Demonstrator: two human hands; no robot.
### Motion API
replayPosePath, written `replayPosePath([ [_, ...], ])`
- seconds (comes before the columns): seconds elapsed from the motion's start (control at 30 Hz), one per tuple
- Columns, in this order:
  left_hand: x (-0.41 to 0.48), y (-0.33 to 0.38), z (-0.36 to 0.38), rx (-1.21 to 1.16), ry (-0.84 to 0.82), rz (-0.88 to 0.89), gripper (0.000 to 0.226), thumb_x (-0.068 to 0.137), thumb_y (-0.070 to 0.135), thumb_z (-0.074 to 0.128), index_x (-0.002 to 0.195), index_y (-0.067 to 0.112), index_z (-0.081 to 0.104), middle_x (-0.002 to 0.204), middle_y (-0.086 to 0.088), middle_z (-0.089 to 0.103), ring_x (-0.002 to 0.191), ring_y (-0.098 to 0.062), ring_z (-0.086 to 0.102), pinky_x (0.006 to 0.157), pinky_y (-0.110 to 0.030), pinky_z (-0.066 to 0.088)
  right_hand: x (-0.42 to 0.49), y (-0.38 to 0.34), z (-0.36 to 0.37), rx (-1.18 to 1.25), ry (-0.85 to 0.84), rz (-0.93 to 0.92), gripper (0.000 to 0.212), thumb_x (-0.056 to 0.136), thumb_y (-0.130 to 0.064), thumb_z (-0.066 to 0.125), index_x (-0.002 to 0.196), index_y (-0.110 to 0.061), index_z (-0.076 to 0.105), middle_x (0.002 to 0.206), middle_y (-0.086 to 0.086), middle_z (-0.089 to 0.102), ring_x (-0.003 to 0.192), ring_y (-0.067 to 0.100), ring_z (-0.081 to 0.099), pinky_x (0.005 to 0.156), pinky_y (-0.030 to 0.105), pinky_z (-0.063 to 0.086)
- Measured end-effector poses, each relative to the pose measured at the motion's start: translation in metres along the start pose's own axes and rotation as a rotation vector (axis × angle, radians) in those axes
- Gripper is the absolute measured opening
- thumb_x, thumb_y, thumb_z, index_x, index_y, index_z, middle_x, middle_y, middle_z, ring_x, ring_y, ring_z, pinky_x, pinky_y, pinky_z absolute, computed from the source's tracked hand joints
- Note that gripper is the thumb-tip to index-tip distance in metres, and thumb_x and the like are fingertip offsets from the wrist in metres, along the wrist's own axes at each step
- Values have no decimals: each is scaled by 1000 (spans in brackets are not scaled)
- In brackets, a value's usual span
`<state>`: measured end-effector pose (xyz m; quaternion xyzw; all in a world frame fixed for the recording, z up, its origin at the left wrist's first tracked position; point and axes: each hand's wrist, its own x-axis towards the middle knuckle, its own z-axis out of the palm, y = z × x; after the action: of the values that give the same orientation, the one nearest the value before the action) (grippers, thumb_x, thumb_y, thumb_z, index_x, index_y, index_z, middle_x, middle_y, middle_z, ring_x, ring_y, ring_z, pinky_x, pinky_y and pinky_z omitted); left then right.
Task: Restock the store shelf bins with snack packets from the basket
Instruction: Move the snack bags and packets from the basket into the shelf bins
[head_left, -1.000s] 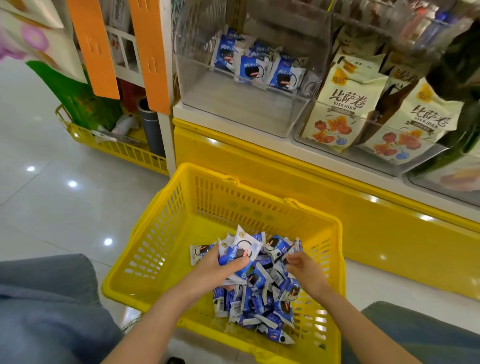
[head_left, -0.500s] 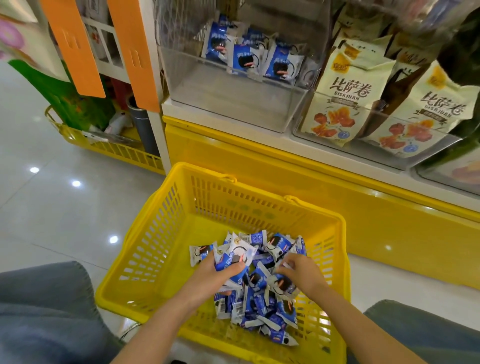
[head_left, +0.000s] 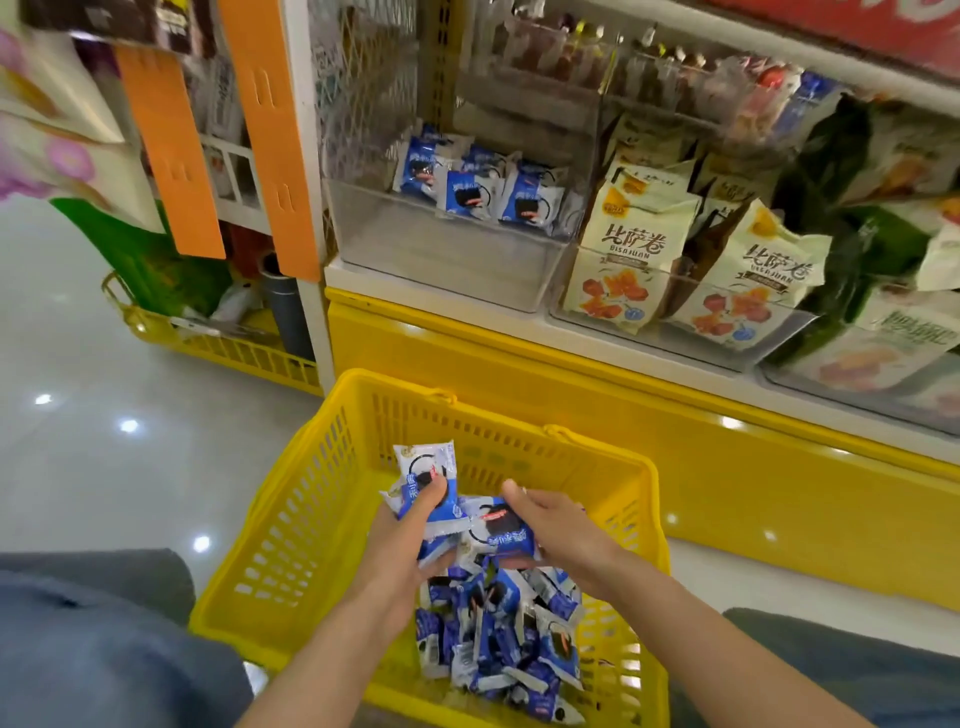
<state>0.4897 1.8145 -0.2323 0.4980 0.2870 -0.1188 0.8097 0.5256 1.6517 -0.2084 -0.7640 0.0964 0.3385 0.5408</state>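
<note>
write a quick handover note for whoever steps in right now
Left hand: grips a bunch of blue snack packets above the basket.
Right hand: grips a packet beside it.
Pile of the same packets lies in the basket.
Clear bin on the shelf holds only a few matching packets at the back.
Done: handfuls gathered. Left: carry them to that bin, then repeat for the pile.

Clear bin (head_left: 447, 273): front of floor bare, room to reach in. Blue packets (head_left: 470, 195) fill bin's back. Above bin, upper bins (head_left: 530, 98) hang over back. Right of bin, beige bags (head_left: 626, 260) crowd neighbour bin (head_left: 675, 335). Left of bin, white post (head_left: 307, 218) blocks. Below bin, open air down to my left hand (head_left: 405, 545), right hand (head_left: 563, 527).
</note>
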Motion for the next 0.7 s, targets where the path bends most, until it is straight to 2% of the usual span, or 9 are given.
replayPosePath([
  [0.07,-5,9,5,-18,2,25,36,80,37,67,110,19,60,85,-5,74,70,-18,71,54,-29,52,-13,-12,-1,103,-135,56,47,86,-50,53,115,-13,56,115,0,64,90,12,70,70,22,56],
  [0.13,-10,19,10,-44,12,54,43,80,36,67,116,16,58,97,-8,71,78,-20,69,54,-28,53,-21,-24,-3,83,-166,10,49,81,-45,63,118,-15,56,119,-1,63,95,11,69,72,20,55],
  [0.23,-17,37,20,-75,5,118,55,79,38,69,128,20,50,120,-8,62,99,-23,65,64,-30,57,-27,-42,-5,64,14,-120,37,79,-37,72,108,-16,63,103,2,71,85,11,69,68,17,50],
  [0.3,-22,50,28,-41,-63,195,48,80,37,68,123,25,53,113,-2,67,96,-20,68,68,-30,58,-29,-54,-8,188,99,-171,34,78,-34,74,102,-12,65,92,2,74,74,10,68,63,17,50],
  [0.37,-25,65,36,34,-137,257,35,82,34,67,115,29,57,100,2,72,87,-17,70,64,-27,57,-30,-67,-10,339,127,-228,23,79,-29,72,94,-13,68,84,-2,75,70,5,68,62,19,50],
  [0.43,-25,82,43,83,-168,295,26,82,32,66,107,32,56,90,6,74,80,-13,71,59,-23,56,-30,-81,-12,449,140,-264,23,81,-29,69,98,-15,68,91,-2,75,78,5,69,70,23,52],
  [0.5,-23,102,47,125,-182,339,23,83,30,66,103,32,56,86,8,73,77,-11,71,56,-22,55,-30,-98,-13,492,126,-313,28,84,-27,66,109,-14,63,100,2,73,91,12,70,71,27,56],
  [0.6,-16,137,44,182,-179,400,31,82,29,66,110,28,53,96,5,70,76,-10,71,55,-22,54,-29,-133,-14,464,113,-421,30,83,-17,67,112,-14,59,102,2,73,92,15,70,66,24,56],
  [0.7,-7,168,34,240,-148,435,45,81,32,66,121,25,47,106,3,65,85,-14,69,62,-27,58,-21,-174,-15,290,195,-492,32,80,-17,70,109,-19,56,93,-7,74,84,5,70,66,21,53],
])
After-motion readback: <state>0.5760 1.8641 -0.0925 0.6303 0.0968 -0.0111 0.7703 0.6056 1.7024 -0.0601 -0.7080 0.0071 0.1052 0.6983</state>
